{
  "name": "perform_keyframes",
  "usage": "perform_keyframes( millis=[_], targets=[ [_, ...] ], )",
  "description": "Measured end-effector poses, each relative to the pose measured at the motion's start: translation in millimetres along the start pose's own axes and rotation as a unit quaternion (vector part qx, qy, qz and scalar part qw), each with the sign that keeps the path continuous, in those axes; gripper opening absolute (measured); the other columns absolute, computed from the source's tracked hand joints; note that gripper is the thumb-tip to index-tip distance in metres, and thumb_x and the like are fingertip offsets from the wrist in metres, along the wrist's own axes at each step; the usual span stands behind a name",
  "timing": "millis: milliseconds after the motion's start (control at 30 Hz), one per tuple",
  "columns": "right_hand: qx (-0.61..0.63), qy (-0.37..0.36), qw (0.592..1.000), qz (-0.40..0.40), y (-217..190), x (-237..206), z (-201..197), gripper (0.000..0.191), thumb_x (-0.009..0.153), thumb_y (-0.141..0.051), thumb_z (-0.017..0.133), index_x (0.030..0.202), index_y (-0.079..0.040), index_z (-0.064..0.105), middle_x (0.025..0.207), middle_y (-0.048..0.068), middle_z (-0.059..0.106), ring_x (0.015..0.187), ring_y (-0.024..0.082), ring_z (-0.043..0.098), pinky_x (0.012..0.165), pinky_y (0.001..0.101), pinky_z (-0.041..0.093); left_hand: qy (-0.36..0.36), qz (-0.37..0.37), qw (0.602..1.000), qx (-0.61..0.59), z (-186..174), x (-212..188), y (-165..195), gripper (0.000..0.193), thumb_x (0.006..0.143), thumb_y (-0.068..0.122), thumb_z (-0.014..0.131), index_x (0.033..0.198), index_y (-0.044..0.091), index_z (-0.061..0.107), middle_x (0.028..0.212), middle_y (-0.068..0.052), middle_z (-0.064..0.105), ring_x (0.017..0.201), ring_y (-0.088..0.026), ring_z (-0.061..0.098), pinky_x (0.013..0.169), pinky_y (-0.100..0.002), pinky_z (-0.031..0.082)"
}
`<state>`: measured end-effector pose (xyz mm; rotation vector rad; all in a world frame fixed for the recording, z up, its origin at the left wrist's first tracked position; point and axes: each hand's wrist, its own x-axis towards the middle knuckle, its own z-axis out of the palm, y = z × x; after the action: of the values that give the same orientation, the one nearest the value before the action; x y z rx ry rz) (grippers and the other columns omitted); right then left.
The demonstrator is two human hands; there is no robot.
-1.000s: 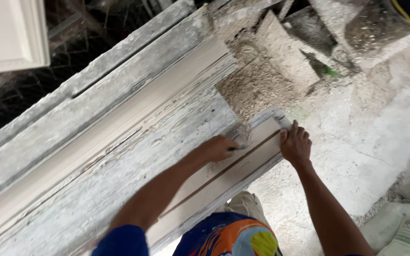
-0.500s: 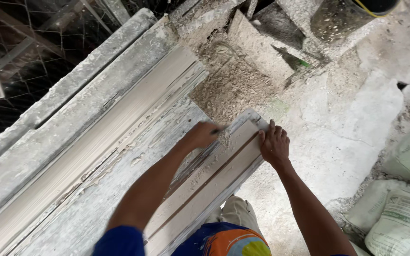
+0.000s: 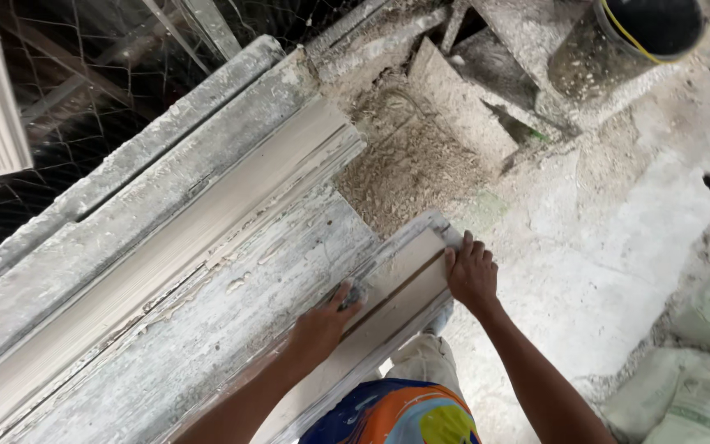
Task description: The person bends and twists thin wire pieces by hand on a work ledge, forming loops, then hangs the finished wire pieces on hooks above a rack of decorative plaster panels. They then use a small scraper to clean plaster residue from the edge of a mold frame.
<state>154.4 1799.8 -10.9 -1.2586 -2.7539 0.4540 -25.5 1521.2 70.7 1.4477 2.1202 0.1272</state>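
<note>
A long plaster-caked workbench (image 3: 166, 271) is running diagonally from the lower left of the frame toward the upper middle, with a pale moulded strip lying along it. At its lower right edge a shorter flat moulding board (image 3: 396, 288) is lying at the same slant, ending near the middle of the frame.

The person's right hand (image 3: 472, 273) is resting just right of centre, fingers together and nearly flat, pressing against the right end edge of the board rather than wrapping around it. The left hand (image 3: 322, 325) is sitting lower and to the left, loosely curled, fingertips pinching a small grey tool (image 3: 355, 292) against the board's upper edge; whether the tool is a scraper or a blade is unclear. The board is lying between the two hands, touching both.

In the upper middle a heap of sandy rubble (image 3: 408, 164) is spreading over the dusty floor. A black bucket (image 3: 643, 29) is standing at the upper right. Pale sacks (image 3: 700, 386) are lying at the lower right.
</note>
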Motion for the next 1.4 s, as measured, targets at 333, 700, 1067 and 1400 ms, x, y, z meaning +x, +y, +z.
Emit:
perform_keyframes(
  millis=[333, 700, 1067, 1400],
  targets=[
    [0.098, -0.117, 0.984, -0.092, 50, 24, 1, 0.063, 0.103, -0.045, 0.043, 0.140, 0.006, 0.042, 0.118, 0.031, 0.061, 0.099, 0.050, 0.064, 0.079, 0.0556, 0.055, 0.097, 0.003, 0.994, -0.046, 0, 179, 58, 0.037, 0.097, 0.024, 0.057, 0.133, 0.030, 0.065, 0.154, -0.011, 0.048, 0.096, -0.033, 0.074, 0.081, -0.046, 0.059],
    [0.303, -0.214, 0.917, -0.148, 67, 67, 1, 0.049, 0.108, -0.042, 0.036, 0.118, -0.001, 0.061, 0.101, 0.031, 0.068, 0.097, 0.053, 0.062, 0.080, 0.0544, 0.052, -0.078, -0.199, 0.972, -0.092, 8, 103, 39, 0.053, 0.104, 0.021, 0.050, 0.149, 0.048, 0.047, 0.160, 0.009, 0.042, 0.100, -0.027, 0.075, 0.089, -0.045, 0.059],
    [0.380, -0.208, 0.901, -0.006, 68, 57, 8, 0.068, 0.112, -0.050, 0.033, 0.081, 0.005, 0.059, 0.063, 0.012, 0.050, 0.061, 0.026, 0.046, 0.057, 0.0444, 0.041, -0.076, -0.150, 0.986, -0.007, 16, 65, 21, 0.058, 0.100, 0.015, 0.051, 0.150, 0.043, 0.044, 0.166, 0.003, 0.029, 0.083, -0.026, 0.075, 0.073, -0.040, 0.062],
    [0.504, -0.252, 0.822, 0.077, 62, 52, 1, 0.064, 0.102, -0.055, 0.034, 0.088, -0.003, 0.069, 0.073, 0.001, 0.063, 0.068, 0.011, 0.054, 0.064, 0.0311, 0.047, 0.054, -0.058, 0.997, 0.000, 28, 134, 50, 0.035, 0.111, 0.040, 0.049, 0.143, 0.033, 0.062, 0.131, -0.008, 0.069, 0.095, -0.029, 0.073, 0.081, -0.045, 0.059]
  ],
)
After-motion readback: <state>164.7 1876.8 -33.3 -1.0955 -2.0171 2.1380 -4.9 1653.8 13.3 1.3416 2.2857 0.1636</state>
